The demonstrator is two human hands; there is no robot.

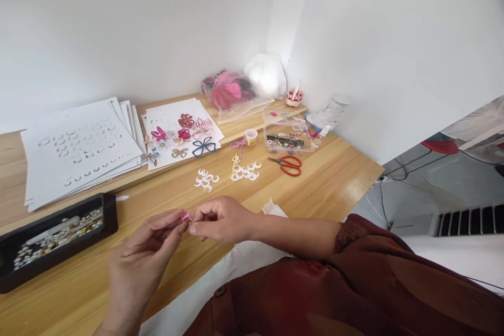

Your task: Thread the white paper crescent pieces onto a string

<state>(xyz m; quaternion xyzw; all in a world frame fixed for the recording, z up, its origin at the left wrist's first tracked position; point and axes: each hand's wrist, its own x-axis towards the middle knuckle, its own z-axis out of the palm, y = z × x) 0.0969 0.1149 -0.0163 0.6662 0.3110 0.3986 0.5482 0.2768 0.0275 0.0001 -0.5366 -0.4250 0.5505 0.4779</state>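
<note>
A tiny pink piece (pixel 186 216), perhaps folded wire or paper, is pinched between the fingertips of my left hand (pixel 147 249) and my right hand (pixel 220 219). Both hands hover above the wooden table (pixel 315 189), close together. Its exact shape is mostly hidden by my fingers. Nearest my left hand lies a black tray (pixel 111 215) holding small pearly beads. Beyond my right hand, white crescent cut-outs (pixel 205 179) lie on the wood.
Farther back are stacked printed sheets (pixel 79 152), a sheet with pink and blue flower shapes (pixel 181 134), red-handled scissors (pixel 285 165), and a clear compartment box (pixel 289 136). Bagged pink feathers (pixel 226 89) sit against the white wall. The table's right edge drops to the floor.
</note>
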